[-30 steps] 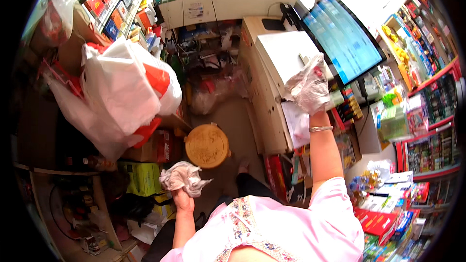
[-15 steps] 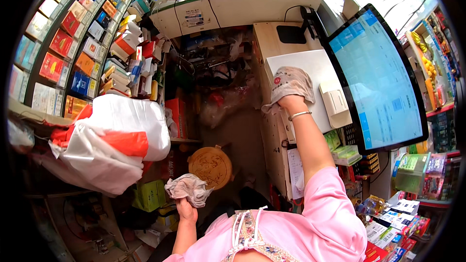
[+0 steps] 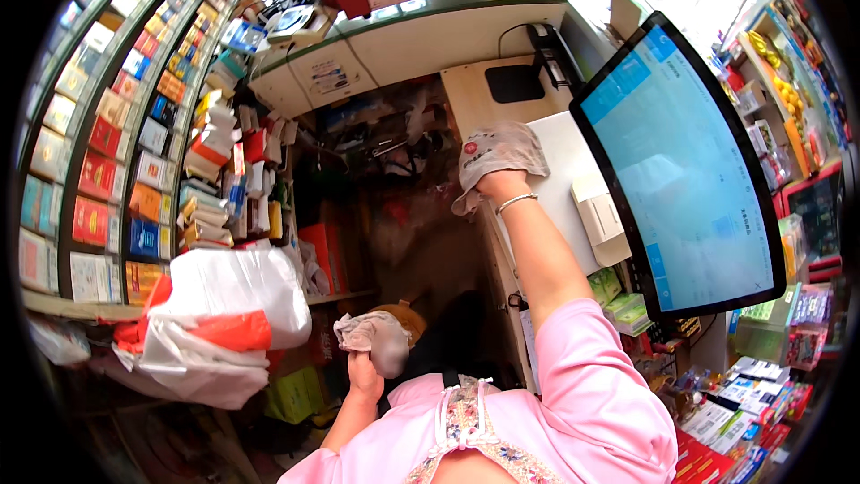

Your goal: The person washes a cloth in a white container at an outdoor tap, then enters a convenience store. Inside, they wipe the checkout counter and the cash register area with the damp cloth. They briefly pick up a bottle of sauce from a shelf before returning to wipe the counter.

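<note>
Right hand (image 3: pixel 498 181) presses a grey cloth (image 3: pixel 495 154) flat on the white counter (image 3: pixel 563 188), just left of the blue screen (image 3: pixel 685 161); left hand (image 3: pixel 363 372) clutches a bunched rag (image 3: pixel 369 334) below the counter's edge.

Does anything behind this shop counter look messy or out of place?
Mostly the bulging white and red plastic bags at the left, which sag off the shelf edge in a heap. The boxes on the shelf above them lie jumbled and tilted. The cloths in the right hand and the left hand look crumpled but in use.
</note>
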`<state>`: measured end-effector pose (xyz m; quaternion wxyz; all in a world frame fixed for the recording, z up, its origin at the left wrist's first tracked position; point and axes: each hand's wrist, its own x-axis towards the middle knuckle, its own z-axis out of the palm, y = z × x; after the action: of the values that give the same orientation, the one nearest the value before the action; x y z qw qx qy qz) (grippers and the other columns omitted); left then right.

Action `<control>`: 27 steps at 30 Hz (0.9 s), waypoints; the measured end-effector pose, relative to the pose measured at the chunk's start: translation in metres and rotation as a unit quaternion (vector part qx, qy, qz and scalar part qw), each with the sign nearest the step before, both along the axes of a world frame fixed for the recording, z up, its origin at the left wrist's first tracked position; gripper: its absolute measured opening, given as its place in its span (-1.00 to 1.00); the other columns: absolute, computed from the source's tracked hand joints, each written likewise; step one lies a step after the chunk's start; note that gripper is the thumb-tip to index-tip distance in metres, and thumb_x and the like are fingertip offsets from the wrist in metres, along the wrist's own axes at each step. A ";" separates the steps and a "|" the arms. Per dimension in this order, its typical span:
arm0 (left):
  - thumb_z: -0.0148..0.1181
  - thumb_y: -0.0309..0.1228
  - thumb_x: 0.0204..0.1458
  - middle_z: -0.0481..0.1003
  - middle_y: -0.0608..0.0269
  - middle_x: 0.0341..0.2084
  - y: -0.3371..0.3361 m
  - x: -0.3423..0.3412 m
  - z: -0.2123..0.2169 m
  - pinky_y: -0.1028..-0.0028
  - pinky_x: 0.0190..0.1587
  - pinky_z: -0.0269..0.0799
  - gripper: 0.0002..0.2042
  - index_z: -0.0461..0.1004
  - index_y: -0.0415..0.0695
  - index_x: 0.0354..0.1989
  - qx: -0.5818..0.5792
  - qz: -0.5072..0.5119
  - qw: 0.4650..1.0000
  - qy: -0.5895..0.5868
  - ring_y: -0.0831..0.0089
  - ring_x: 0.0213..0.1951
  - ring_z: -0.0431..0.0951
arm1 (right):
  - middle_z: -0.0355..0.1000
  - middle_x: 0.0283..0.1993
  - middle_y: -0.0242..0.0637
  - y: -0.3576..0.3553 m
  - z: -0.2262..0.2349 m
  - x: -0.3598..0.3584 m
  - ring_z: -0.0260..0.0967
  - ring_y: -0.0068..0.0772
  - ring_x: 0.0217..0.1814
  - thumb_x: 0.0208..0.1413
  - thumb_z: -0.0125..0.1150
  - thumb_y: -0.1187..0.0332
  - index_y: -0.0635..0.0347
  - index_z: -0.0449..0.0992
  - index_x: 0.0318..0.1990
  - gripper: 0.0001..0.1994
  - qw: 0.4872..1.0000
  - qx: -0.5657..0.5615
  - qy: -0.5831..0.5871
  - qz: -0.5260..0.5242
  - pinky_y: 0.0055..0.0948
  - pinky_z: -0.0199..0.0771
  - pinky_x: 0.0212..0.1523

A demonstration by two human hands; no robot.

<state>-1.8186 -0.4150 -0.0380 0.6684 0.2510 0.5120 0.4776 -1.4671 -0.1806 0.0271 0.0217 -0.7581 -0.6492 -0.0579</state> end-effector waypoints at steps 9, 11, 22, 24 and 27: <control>-0.19 -0.16 0.25 0.39 0.25 -0.02 0.177 0.085 -0.018 0.30 0.13 0.29 -0.63 0.31 -0.14 0.07 0.000 -0.110 0.989 -0.094 0.31 0.02 0.41 | 0.47 -0.20 -0.18 0.030 -0.027 0.024 0.36 -0.11 -0.07 -0.27 0.24 0.13 0.06 0.58 -0.31 -0.67 0.991 0.097 0.084 -0.033 -0.22 0.28 -0.03; -0.19 -0.17 0.26 0.38 0.25 0.00 0.228 0.104 -0.037 0.30 0.15 0.27 -0.63 0.31 -0.14 0.07 0.008 -0.154 0.982 -0.107 0.31 0.05 0.39 | 0.45 -0.26 -0.19 0.042 -0.029 0.027 0.33 -0.06 -0.10 -0.20 0.15 0.16 0.07 0.56 -0.34 -0.72 0.970 0.146 0.173 -0.085 -0.17 0.24 -0.02; -0.29 -0.21 0.27 0.31 0.16 0.12 0.422 0.152 -0.030 0.17 0.20 0.24 -0.60 0.22 -0.14 0.18 -0.047 -0.331 0.935 -0.118 0.20 0.14 0.33 | 0.37 -0.23 -0.17 -0.009 -0.029 0.013 0.32 -0.11 -0.12 -0.39 0.23 0.29 0.17 0.43 -0.20 -0.55 0.927 0.279 0.159 -0.196 -0.24 0.31 -0.01; -0.27 -0.21 0.26 0.30 0.16 0.12 0.431 0.157 -0.025 0.17 0.20 0.24 -0.59 0.22 -0.15 0.18 -0.063 -0.347 0.930 -0.105 0.21 0.13 0.33 | 0.36 -0.21 -0.19 -0.033 -0.016 -0.001 0.33 -0.15 -0.11 -0.40 0.26 0.32 0.21 0.39 -0.14 -0.50 0.888 0.344 0.223 -0.210 -0.27 0.34 0.02; -0.22 -0.20 0.26 0.31 0.15 0.09 0.435 0.164 -0.027 0.25 0.15 0.29 -0.59 0.20 -0.19 0.17 -0.058 -0.367 0.922 -0.105 0.25 0.09 0.37 | 0.32 -0.12 -0.10 -0.068 -0.010 -0.028 0.30 -0.11 -0.02 -0.35 0.30 0.30 0.26 0.38 -0.10 -0.47 0.700 0.520 0.421 -0.250 -0.22 0.32 0.07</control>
<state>-1.6542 0.0195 -0.0650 0.8603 0.3304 0.3376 0.1916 -1.4946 -0.2486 0.0170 0.6683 -0.7058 -0.2258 -0.0648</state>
